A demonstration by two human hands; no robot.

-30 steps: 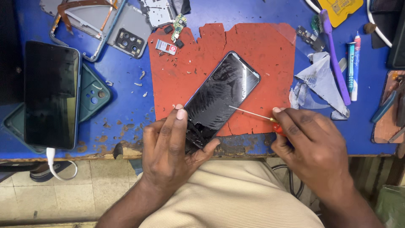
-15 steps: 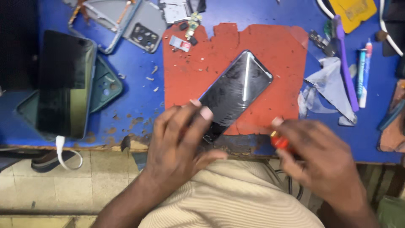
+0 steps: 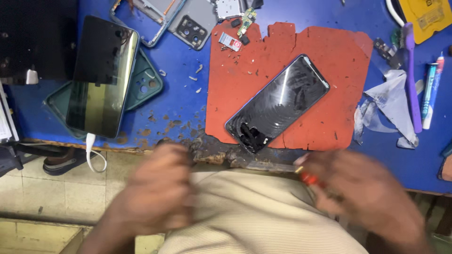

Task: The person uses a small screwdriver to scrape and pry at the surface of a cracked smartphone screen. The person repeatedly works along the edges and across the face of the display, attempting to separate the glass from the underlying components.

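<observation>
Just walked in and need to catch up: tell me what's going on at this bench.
A person sits at a blue workbench. A cracked black phone lies screen up and untouched on a red mat. Both hands are off the bench, blurred, over the lap: the left hand looks empty, and the right hand holds a thin tool with a red handle. Another phone rests on a green case at the left, with a white cable plugged in.

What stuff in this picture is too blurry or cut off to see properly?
- Left hand, head view: smeared by motion blur; its fingers cannot be told apart.
- Right hand, head view: also blurred; only a red-handled tool peeks out, with its tip unclear.
- Yellow pad, head view: cut off by the top edge.
- Grey phone frame, head view: its upper part runs off the top edge.
- Green phone case, head view: mostly covered by the dark phone lying on it.
</observation>
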